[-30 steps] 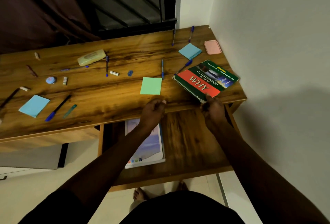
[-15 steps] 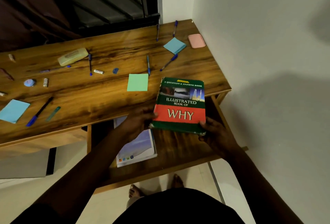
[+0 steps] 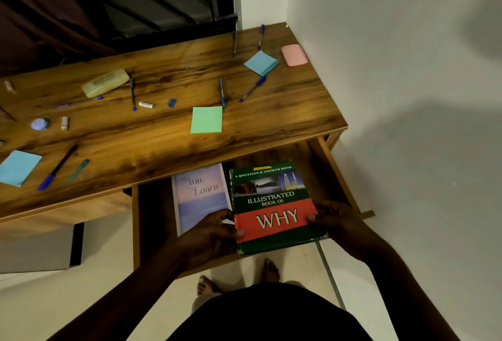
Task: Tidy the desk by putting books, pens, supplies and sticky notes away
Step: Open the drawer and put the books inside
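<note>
1. While the green book (image 3: 271,204) sits over the right half of the drawer (image 3: 339,175), the left hand (image 3: 212,232) and right hand (image 3: 336,221) pinch its side edges.
2. Risk: its near end appears to overhang the drawer front, so an early release could tip it floorward.

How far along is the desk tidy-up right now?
Done: a pale book lies in the open drawer. In hand: left hand and right hand hold the WHY book over the drawer, beside it. Left: pens, green sticky note, blue sticky pads, pencil case on the desktop.
</note>
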Motion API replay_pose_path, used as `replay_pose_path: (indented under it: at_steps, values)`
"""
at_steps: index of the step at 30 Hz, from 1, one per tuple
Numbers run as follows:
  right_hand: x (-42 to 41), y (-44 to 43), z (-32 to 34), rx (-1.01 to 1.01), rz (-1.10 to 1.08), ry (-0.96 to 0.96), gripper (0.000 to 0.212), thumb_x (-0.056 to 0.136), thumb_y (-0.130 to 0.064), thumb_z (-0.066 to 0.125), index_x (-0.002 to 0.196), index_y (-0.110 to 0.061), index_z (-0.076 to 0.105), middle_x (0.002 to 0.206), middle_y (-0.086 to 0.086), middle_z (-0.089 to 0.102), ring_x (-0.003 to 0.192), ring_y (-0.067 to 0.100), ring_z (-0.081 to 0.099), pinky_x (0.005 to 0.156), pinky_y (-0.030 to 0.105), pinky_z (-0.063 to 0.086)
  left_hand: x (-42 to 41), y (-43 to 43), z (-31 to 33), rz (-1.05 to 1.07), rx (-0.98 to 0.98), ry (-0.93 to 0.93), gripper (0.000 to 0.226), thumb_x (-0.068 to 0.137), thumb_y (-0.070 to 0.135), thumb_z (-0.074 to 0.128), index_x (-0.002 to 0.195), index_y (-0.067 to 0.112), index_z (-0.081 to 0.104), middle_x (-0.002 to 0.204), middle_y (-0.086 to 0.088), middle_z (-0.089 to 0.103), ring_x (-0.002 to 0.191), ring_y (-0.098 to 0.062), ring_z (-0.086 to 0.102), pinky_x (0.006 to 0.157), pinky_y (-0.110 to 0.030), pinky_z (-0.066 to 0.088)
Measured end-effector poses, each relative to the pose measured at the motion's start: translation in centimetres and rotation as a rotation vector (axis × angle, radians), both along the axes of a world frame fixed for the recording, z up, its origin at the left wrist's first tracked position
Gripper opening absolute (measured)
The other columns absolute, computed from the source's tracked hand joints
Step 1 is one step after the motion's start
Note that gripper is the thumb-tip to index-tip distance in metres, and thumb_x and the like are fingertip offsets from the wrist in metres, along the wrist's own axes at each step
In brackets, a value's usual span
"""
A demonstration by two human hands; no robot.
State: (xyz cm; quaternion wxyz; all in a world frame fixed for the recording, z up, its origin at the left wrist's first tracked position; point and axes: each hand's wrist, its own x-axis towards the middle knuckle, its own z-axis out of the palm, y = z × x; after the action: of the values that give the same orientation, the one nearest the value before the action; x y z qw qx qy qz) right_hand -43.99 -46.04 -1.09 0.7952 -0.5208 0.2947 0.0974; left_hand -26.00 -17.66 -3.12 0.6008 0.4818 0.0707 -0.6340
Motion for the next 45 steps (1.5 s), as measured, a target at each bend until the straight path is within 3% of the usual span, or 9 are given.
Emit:
replay_pose_path:
  at_steps: [7,11,15,17,21,25,31,37,45]
  values:
    - [1.7,-0.5,-1.0,-0.102,-0.001,0.075,0.037,0.087,-0.014,0.070,0.123,-0.005,0.067,0.115,0.015,0.076,0.107,0.033,0.073,0.093,0.047,0.058,0.4,-2.0,-0.8,0.091,0.064,-0.036,0.050,0.085,-0.014,0.068,0.129,0.001,0.050,0.126,-0.030,0.065,0.116,-0.048,0.065,0.099,-0.061,0.052]
    - [3.4,-1.8,-2.4,-0.166,-0.042,0.146,0.028,0.091,-0.006,0.069,0.119,-0.010,0.068,0.110,0.012,0.077,0.097,0.029,0.076,0.082,0.044,0.062,0.7,-4.7,-1.4,0.091,0.206,-0.217,0.029,0.085,-0.014,0.068,0.110,-0.001,0.060,0.104,-0.021,0.075,0.092,-0.034,0.075,0.072,-0.040,0.064]
    - [5.2,-3.2,-3.2,-0.246,0.004,0.170,0.026,0.095,-0.004,0.064,0.117,-0.018,0.066,0.114,0.009,0.072,0.098,0.025,0.073,0.072,0.032,0.061,1.4,-6.6,-3.4,0.011,0.347,-0.395,0.036,0.084,-0.006,0.074,0.118,-0.005,0.066,0.109,-0.024,0.073,0.091,-0.036,0.072,0.083,-0.045,0.060]
    - [6.1,-3.8,-4.1,-0.281,0.042,0.170,0.026,0.097,-0.004,0.063,0.117,-0.021,0.065,0.113,0.005,0.070,0.098,0.020,0.070,0.072,0.028,0.060,1.6,-7.2,-4.3,0.011,0.427,-0.470,0.034,0.081,-0.003,0.079,0.113,-0.005,0.069,0.104,-0.026,0.073,0.081,-0.036,0.071,0.080,-0.044,0.061]
    - [7.3,-4.6,-6.6,-0.353,0.071,0.177,0.027,0.095,-0.005,0.065,0.113,-0.025,0.067,0.119,0.008,0.070,0.106,0.026,0.069,0.089,0.043,0.060,1.8,-8.1,-5.0,-0.008,0.540,-0.586,0.018,0.079,0.001,0.082,0.093,0.005,0.071,0.085,-0.022,0.073,0.064,-0.033,0.068,0.065,-0.042,0.061]
    - [7.8,-4.7,-8.8,-0.416,0.031,0.152,0.032,0.093,0.002,0.063,0.116,-0.020,0.068,0.120,0.013,0.071,0.109,0.034,0.069,0.094,0.056,0.058,1.6,-8.9,-5.6,0.020,0.580,-0.673,0.012,0.082,-0.001,0.076,0.094,0.001,0.074,0.076,-0.019,0.072,0.054,-0.028,0.067,0.051,-0.033,0.055]
    - [7.4,-5.1,-11.2,-0.441,-0.013,0.037,0.040,0.085,-0.012,0.069,0.125,-0.021,0.066,0.121,0.009,0.073,0.111,0.030,0.071,0.094,0.058,0.057,1.5,-9.9,-7.0,0.058,0.663,-0.751,0.014,0.081,0.010,0.081,0.094,0.012,0.078,0.084,-0.012,0.077,0.056,-0.021,0.070,0.049,-0.027,0.052]
    - [7.1,-5.6,-13.4,-0.483,-0.024,-0.031,0.048,0.086,-0.027,0.076,0.130,-0.016,0.062,0.126,0.010,0.071,0.115,0.028,0.070,0.097,0.058,0.056,1.3,-10.5,-8.7,0.070,0.682,-0.762,0.021,0.079,0.012,0.084,0.099,0.015,0.078,0.099,-0.008,0.077,0.080,-0.021,0.075,0.076,-0.042,0.065]
    - [7.1,-5.8,-15.1,-0.516,-0.021,-0.023,0.059,0.082,-0.036,0.079,0.133,-0.012,0.060,0.128,0.010,0.069,0.118,0.027,0.068,0.100,0.058,0.054,1.0,-11.1,-9.0,0.101,0.708,-0.824,0.014,0.088,0.015,0.077,0.102,0.011,0.076,0.108,-0.013,0.075,0.093,-0.026,0.072,0.087,-0.041,0.061]
